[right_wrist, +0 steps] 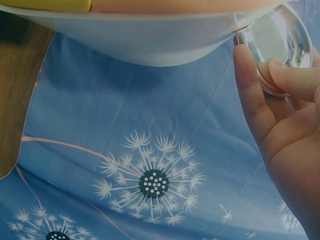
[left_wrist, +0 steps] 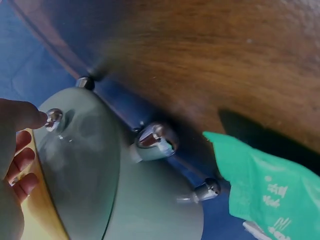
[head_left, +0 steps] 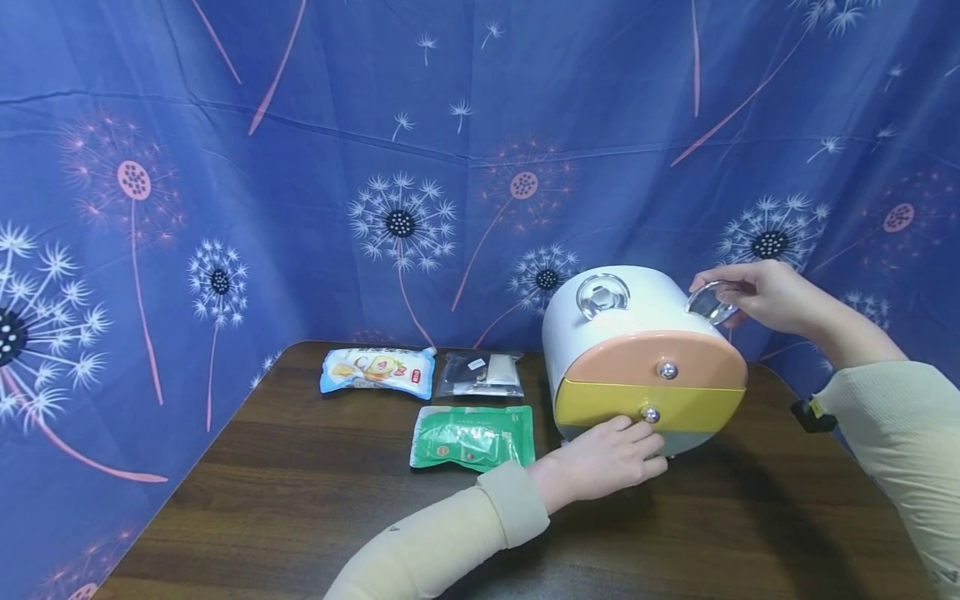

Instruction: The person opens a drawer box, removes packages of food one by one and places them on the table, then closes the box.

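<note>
A white barrel-shaped cabinet (head_left: 564, 321) with rounded sides stands at the right of the table. Its front has an orange drawer (head_left: 622, 360), a yellow drawer (head_left: 600, 405) and a grey-green drawer (left_wrist: 82, 165), each with a silver knob. The person's right hand (head_left: 768, 292) grips a shiny round metal ear (right_wrist: 277, 42) on the cabinet's top right. Their left hand (head_left: 611, 458) is at the lower front, its fingertips by the yellow drawer. In the left wrist view the thumb meets the grey-green drawer's silver knob (left_wrist: 54, 120); the fingers are loosely bent.
Left of the cabinet lie a green packet (head_left: 468, 435), a clear bag (head_left: 480, 375) with white contents and a blue-white packet (head_left: 377, 372). A second metal ear (head_left: 602, 295) sits at the top left. Behind the wooden table (head_left: 285, 500) hangs a blue dandelion cloth (head_left: 300, 208).
</note>
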`<control>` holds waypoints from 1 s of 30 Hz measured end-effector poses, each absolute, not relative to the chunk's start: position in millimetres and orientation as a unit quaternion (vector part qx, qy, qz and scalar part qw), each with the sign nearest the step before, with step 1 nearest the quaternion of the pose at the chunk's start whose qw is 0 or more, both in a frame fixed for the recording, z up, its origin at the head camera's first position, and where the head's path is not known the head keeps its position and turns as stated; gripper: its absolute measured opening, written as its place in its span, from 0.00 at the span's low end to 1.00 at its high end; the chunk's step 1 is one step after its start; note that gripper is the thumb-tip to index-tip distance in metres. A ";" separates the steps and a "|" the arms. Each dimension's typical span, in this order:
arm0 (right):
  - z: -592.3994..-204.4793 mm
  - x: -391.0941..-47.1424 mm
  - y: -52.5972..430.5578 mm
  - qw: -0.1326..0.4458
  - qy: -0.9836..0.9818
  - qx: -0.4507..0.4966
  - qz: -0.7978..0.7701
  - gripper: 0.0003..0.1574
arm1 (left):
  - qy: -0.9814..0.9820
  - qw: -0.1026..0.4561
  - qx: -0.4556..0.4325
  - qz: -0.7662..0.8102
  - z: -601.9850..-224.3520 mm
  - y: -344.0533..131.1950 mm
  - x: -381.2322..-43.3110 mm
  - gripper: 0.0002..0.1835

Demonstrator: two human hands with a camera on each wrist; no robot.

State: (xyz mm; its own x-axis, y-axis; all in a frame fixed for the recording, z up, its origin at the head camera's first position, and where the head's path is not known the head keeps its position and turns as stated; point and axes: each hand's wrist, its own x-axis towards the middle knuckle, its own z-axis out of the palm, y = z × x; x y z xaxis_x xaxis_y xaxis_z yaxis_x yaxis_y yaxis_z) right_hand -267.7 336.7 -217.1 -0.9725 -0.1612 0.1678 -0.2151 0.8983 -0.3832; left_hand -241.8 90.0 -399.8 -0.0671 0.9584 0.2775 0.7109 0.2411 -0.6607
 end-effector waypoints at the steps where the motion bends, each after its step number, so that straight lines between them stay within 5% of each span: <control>1: -217.2 -267.8 336.6 0.066 -0.972 0.097 0.204 0.22 | -0.708 0.345 -0.589 0.182 -401.1 90.7 -242.5 0.14; 22: -219.1 -268.9 338.6 0.071 -0.971 0.097 0.207 0.23 | -0.674 0.381 -0.578 0.257 -386.1 89.8 -235.3 0.15; 30: -219.0 -268.5 338.5 0.075 -0.970 0.096 0.209 0.23 | -0.672 0.394 -0.575 0.251 -410.7 103.1 -248.7 0.19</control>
